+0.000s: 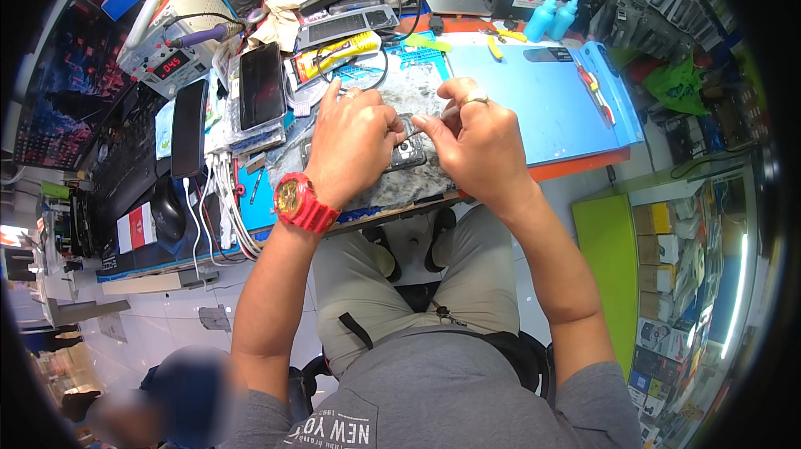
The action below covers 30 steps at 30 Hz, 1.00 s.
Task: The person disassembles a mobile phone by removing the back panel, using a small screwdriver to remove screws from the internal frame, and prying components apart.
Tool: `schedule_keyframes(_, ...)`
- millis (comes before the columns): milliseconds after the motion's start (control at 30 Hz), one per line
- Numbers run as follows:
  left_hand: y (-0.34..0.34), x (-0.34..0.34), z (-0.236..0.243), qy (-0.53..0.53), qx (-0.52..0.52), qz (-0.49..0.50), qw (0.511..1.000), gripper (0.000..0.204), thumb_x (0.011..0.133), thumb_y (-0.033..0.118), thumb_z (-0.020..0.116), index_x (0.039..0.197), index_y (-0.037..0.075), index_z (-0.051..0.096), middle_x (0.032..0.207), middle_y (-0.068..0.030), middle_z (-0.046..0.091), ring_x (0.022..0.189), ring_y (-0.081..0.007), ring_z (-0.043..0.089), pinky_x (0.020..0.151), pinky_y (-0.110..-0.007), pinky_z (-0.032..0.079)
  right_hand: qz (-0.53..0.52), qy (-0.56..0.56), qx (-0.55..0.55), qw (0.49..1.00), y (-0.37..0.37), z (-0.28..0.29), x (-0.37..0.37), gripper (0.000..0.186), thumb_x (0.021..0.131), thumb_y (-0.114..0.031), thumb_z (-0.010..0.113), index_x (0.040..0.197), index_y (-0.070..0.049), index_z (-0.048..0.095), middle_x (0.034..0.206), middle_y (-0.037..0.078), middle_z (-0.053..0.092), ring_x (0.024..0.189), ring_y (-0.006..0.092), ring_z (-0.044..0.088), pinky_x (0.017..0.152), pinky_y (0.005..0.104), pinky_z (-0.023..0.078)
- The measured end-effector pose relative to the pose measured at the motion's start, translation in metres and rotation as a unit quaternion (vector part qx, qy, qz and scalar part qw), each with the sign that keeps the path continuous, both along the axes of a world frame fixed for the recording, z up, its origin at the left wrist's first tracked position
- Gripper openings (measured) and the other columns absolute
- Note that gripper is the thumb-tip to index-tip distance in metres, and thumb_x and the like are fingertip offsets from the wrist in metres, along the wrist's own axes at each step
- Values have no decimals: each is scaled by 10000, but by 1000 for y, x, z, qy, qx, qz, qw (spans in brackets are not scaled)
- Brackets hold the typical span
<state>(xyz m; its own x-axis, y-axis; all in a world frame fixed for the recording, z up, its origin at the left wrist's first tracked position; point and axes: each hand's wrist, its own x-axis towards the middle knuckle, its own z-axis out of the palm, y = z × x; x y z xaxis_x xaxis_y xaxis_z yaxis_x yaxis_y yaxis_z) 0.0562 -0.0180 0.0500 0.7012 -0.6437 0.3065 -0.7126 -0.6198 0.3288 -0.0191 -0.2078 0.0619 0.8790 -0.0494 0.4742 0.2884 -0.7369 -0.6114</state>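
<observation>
A dark phone [409,155] with a camera module on its back lies on a grey marbled work surface [406,189] near the table's front edge. My left hand [355,140], below a red watch [305,203], is curled over the phone's left part and grips it, covering much of it. At the phone's upper right, my right hand [484,138] has its thumb and forefinger pinched together, close to the phone's edge. What the pinch holds, if anything, is too small to make out.
To the right is a blue mat [509,111] with a red-yellow hand tool [596,94] and two blue bottles [552,18] behind it. On the left are two phones [262,86], white cables [229,199], a bench device [171,65] and a mouse [169,214]. A yellow tube [350,47] lies beyond my hands.
</observation>
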Motion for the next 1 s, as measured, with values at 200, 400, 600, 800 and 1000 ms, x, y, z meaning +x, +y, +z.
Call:
schedule_keyframes(200, 1, 1, 0, 8, 8, 0, 1000, 84, 883, 185, 802, 850, 110, 815, 897, -91, 702, 986, -326, 689, 1232, -619, 327, 27, -47, 17, 998, 2, -2, -1, 313, 877, -30, 800, 1137, 65, 653, 1009, 201, 738, 824, 319, 759, 718, 409, 612)
schedule_keyframes(400, 1, 1, 1, 15, 8, -3, 1000, 79, 891, 189, 798, 865, 118, 823, 895, -87, 703, 985, -324, 690, 1235, -619, 321, 35, -9, 108, 994, 0, -2, -4, 313, 871, -16, 808, 1129, 65, 650, 996, 207, 739, 815, 316, 763, 720, 401, 613)
schedule_keyframes(600, 0, 1, 1, 19, 11, -2, 1000, 74, 896, 184, 793, 869, 124, 827, 896, -83, 705, 991, -317, 691, 1234, -614, 323, 32, -6, 181, 983, 0, -5, -2, 320, 874, -13, 817, 1125, 54, 630, 921, 189, 733, 790, 285, 764, 712, 381, 608)
schedule_keyframes(800, 2, 1, 2, 27, 8, -6, 1000, 73, 907, 183, 783, 895, 127, 829, 890, -78, 691, 992, -315, 687, 1229, -612, 325, 16, 15, 187, 982, -4, -5, 0, 331, 886, 6, 812, 1149, 43, 613, 924, 147, 735, 794, 215, 756, 726, 333, 611)
schedule_keyframes(1000, 4, 0, 2, 23, 5, -14, 1000, 75, 923, 158, 759, 938, 121, 823, 929, -86, 672, 1019, -314, 674, 1229, -599, 332, 11, 15, 209, 978, -5, 1, 0, 340, 893, 25, 804, 1169, 41, 607, 951, 144, 734, 812, 199, 755, 744, 324, 612)
